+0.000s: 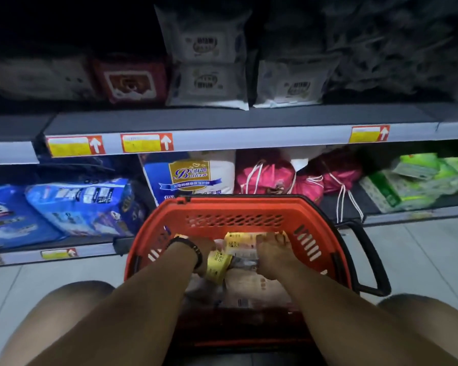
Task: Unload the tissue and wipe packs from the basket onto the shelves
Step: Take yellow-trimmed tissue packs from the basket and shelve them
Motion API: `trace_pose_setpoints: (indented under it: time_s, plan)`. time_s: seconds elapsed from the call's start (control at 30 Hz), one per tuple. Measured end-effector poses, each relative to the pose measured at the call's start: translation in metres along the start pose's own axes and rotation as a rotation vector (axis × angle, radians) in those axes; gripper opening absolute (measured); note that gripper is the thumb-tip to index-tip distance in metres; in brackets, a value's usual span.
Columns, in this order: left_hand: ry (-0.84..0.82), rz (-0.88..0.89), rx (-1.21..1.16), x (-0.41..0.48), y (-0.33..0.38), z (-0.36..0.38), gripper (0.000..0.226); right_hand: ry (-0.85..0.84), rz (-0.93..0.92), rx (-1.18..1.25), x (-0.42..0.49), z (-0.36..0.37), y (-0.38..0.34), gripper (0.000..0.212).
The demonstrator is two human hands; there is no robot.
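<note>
The yellow-and-white pack lies on top of the load in the red basket. My right hand grasps it, fingers bent over its right end. A smaller yellow pack sits against my left hand; its fingers are hidden, so I cannot tell its grip. The basket stands on the tiled floor just before the lower shelf.

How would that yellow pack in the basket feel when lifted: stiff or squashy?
Probably squashy: the pack seems to have a crinkled film wrap. Likely light for its size, being tissue. The glossy film may slip a little.
</note>
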State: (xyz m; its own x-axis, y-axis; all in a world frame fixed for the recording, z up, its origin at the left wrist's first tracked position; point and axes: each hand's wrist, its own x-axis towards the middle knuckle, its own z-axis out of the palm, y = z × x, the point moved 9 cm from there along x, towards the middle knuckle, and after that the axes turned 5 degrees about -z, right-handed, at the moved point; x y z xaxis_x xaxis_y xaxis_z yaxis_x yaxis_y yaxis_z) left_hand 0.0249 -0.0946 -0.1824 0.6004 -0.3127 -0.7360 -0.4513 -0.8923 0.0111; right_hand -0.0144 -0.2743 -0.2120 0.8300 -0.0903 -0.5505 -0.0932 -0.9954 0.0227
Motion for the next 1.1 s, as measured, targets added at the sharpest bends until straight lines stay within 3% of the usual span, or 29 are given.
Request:
trace_pose_setpoints:
  time_s: [0.13, 0.33, 0.6, 0.8, 0.97, 1.1]
  plan:
    - [0.167, -0.106, 0.085, 0.027, -0.023, -0.001, 0.071, 0.006, -0.012, -0.014, 0.018, 0.008, -0.002, 0.098]
    - [0.155, -0.15, 0.2, 0.054, -0.011, 0.016, 0.062, 0.025, 0.029, -0.016, 0.035, -0.006, 0.006, 0.096]
    - [0.149, -0.194, 0.311, 0.045, -0.022, 0.007, 0.08, -0.055, 0.031, 0.181, 0.029, -0.016, 0.009, 0.102]
    - [0.085, -0.128, 0.103, 0.01, -0.027, 0.01, 0.092, -0.111, 0.008, 0.535, -0.001, -0.028, 0.012, 0.062]
    - [0.135, -0.096, 0.084, -0.031, -0.02, -0.018, 0.069, -0.047, -0.027, 0.868, -0.043, -0.062, 0.019, 0.061]
    - [0.208, -0.029, -0.146, -0.072, -0.023, -0.059, 0.067, 0.057, -0.071, 1.216, -0.073, -0.101, 0.027, 0.08]
